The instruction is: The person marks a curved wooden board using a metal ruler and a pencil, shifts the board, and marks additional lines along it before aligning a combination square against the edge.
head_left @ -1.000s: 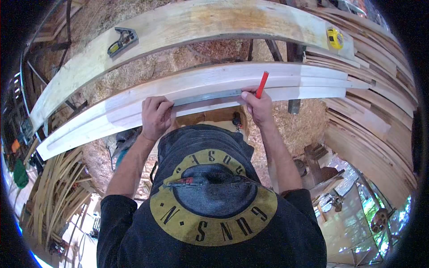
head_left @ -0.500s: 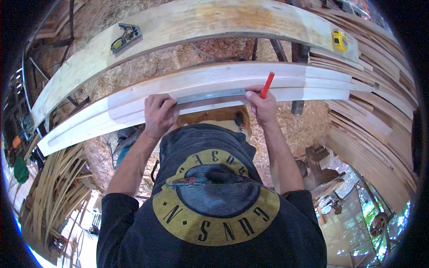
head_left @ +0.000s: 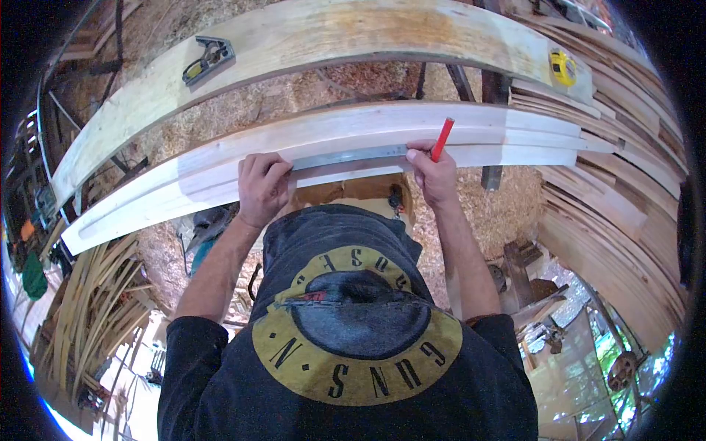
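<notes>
A metal ruler (head_left: 349, 156) lies lengthwise along pale wooden boards (head_left: 507, 154) in front of my body. At its left end, my left hand (head_left: 263, 189) is closed, with thumb and bent fingers pinching the strip. My right hand (head_left: 437, 178) is at the opposite end, thumb and fingertips touching the ruler there. A flat red carpenter's pencil (head_left: 443, 140) sticks up from this hand, held between thumb and fingers. The fingertips under the ruler and boards are partly hidden.
Beyond the boards runs a wide plank (head_left: 309, 44) bearing a combination square (head_left: 209, 60) and a yellow tape measure (head_left: 563, 67). Stacked lumber (head_left: 618, 220) fills the right side. Thin wood strips (head_left: 95, 316) lie at lower left, and shavings (head_left: 507, 209) cover the ground.
Almost nothing differs. My right hand and the pencil have shifted very slightly to the right, while both hands keep their hold.
</notes>
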Demonstrator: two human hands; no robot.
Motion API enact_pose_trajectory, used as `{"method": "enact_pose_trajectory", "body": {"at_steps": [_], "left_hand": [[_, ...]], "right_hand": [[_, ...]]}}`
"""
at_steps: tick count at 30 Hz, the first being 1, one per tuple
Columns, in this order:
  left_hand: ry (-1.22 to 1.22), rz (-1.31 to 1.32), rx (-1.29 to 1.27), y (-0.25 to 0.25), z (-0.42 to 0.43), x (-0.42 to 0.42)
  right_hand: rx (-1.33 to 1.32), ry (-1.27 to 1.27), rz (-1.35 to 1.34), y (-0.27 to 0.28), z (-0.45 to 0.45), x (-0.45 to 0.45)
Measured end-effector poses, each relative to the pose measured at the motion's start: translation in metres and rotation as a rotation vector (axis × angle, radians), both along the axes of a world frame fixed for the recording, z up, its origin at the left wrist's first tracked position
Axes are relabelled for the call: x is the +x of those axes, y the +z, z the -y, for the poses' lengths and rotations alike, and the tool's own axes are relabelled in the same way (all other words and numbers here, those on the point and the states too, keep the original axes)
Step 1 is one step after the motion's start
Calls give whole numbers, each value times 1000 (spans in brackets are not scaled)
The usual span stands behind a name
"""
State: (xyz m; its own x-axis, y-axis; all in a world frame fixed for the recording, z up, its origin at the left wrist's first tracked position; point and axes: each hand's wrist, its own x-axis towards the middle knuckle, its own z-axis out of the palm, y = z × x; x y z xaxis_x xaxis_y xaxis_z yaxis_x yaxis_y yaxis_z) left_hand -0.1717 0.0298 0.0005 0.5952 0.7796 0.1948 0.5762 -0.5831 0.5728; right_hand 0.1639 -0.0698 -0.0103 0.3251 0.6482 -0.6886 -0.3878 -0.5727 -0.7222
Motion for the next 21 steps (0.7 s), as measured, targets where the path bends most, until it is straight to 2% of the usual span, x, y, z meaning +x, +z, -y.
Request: {"method": "enact_pose_trajectory", "body": {"at_steps": [21], "left_hand": [[0,-18,4,-2,3,-1]], "right_hand": [[27,17,14,1,0,0]]}}
